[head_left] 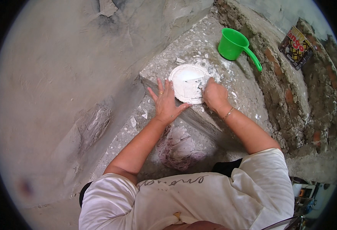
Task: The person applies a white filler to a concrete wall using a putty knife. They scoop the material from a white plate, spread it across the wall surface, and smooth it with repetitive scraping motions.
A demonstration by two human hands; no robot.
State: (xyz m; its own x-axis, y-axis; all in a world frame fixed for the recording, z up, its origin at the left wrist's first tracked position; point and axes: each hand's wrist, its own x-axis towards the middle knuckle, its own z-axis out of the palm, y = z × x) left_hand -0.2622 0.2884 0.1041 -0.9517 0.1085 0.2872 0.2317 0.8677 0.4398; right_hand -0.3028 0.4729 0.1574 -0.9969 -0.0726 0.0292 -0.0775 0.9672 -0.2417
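A round white plaster-like mould [189, 90] lies on a rough concrete ledge, with a raised rim and a smooth pale upper part. Its lower part is rougher and marked with grey lines. My left hand [166, 102] is open, fingers spread along the mould's left and lower-left edge. Closed in a fist, my right hand [215, 96] presses at the mould's right edge. Whatever its fingers hold, if anything, is hidden.
A green plastic dipper [231, 45] stands beyond the mould to the right. A dark patterned packet [297, 48] rests on broken brickwork [277, 71] farther right. White flakes [180, 60] litter the ledge. Below the ledge's edge lies a crumpled pinkish-white bundle [180, 147].
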